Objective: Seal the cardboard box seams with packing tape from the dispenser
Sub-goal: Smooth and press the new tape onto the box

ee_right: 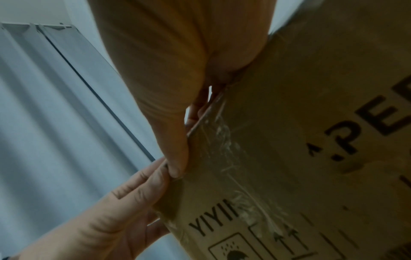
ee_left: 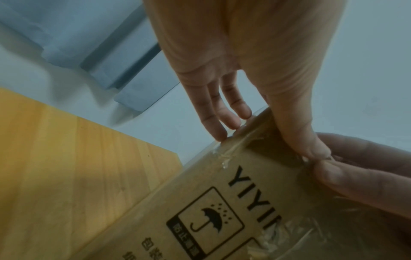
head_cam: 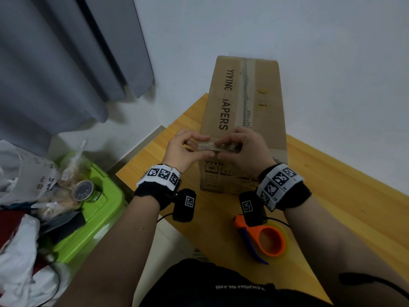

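clear tape [head_cam: 212,145], wrinkled and glossy, is what both hands are working at the near top edge of the cardboard box [head_cam: 261,120]: the left hand [head_cam: 183,149] pinches it between thumb and fingertips at the corner, and the right hand [head_cam: 243,149] pinches it just beside, thumb touching the left thumb in the wrist views, the other fingers lying on the box top. the strip folds over the edge and down the front face, where creased tape shows near the printed letters. along the top, the centre seam carries a band of tape running to the far end, though whether that is fresh or old is hard to tell. the orange tape dispenser [head_cam: 265,235] lies on the wooden table [head_cam: 332,196] close to the person, apart from both hands, so this strip seems cut and is being smoothed. i judge the task well under way; any side seams are out of view. a green bin [head_cam: 95,220] sits left of the table.
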